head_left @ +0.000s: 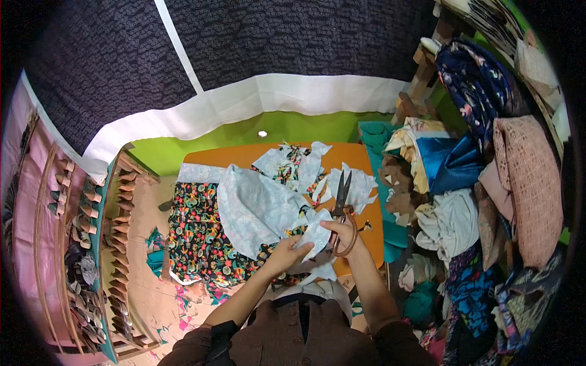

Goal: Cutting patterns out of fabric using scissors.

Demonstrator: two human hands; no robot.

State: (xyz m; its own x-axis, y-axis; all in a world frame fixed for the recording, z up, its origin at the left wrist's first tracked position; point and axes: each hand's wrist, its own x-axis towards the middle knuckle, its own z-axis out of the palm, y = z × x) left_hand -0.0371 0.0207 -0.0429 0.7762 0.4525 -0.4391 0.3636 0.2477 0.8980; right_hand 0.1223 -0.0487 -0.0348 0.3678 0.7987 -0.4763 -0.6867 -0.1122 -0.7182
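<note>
My left hand (285, 254) pinches a small fabric piece (315, 233), its pale reverse side facing up. My right hand (343, 230) holds a pair of scissors (343, 194) by the brown handles, and its fingertips also touch the piece's right edge. The dark blades point away from me and stand slightly apart. Left of my hands, a large black floral cloth (198, 235) lies over the table's left side, with a pale rounded section (256, 210) folded on top. Beyond the scissors lie cut fabric scraps (293, 165), some pale, some floral.
All this rests on an orange-brown table (366, 158). Piled clothes and fabrics (452, 226) crowd the right side. At left stands a wooden rack (122, 244) with rows of shoes. Scraps (155, 253) litter the floor. A dark curtain (293, 43) with a white border hangs behind.
</note>
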